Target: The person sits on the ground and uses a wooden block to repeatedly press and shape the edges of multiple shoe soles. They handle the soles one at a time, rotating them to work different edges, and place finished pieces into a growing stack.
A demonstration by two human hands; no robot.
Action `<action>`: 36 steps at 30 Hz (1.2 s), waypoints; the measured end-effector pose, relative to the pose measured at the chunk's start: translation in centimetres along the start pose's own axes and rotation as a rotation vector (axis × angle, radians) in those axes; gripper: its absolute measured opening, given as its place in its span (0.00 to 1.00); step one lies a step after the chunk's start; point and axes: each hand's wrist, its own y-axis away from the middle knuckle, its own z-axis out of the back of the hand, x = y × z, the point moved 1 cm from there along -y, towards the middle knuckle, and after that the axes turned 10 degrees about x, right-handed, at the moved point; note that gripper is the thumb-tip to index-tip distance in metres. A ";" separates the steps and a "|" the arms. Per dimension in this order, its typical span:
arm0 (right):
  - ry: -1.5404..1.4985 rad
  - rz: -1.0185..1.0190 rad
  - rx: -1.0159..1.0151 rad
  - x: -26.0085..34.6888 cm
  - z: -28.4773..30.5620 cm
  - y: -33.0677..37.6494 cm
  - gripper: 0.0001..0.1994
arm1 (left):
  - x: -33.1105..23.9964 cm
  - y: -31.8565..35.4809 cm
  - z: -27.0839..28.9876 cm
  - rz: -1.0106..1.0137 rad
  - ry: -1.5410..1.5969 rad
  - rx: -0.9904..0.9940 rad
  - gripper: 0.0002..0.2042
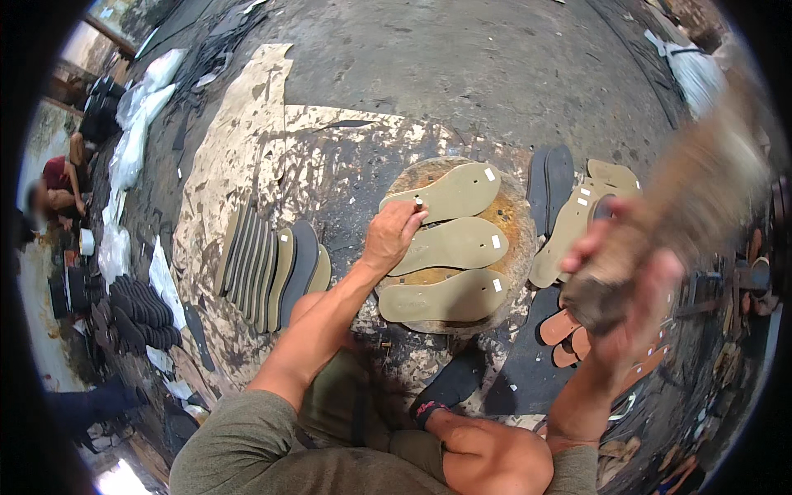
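Observation:
Three olive sandal soles lie side by side on a round wooden block. My left hand is closed on a small metal punch, its end showing above my fingers, over the far sole near its left end. Nearer me are the middle sole and the near sole; each of the three bears a small white sticker on its right end. My right hand grips a thick brown wooden mallet, raised to the right of the block and smeared by motion.
Left of the block stands a row of olive and dark soles. To its right lie dark soles, more olive soles and orange soles. Stacked black soles and white plastic bags are farther left. Another person sits at far left.

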 end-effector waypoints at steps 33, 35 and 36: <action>0.228 -0.530 0.420 -3.0 4.7 -0.5 0.32 | -1.8 3.1 0.5 0.334 0.178 0.035 0.11; 0.511 -0.266 0.297 0.6 2.8 -0.1 0.35 | -2.1 3.3 0.4 0.272 0.107 0.027 0.11; 0.470 -0.153 0.205 2.0 1.7 0.3 0.37 | -2.2 3.3 0.3 0.245 0.082 0.022 0.10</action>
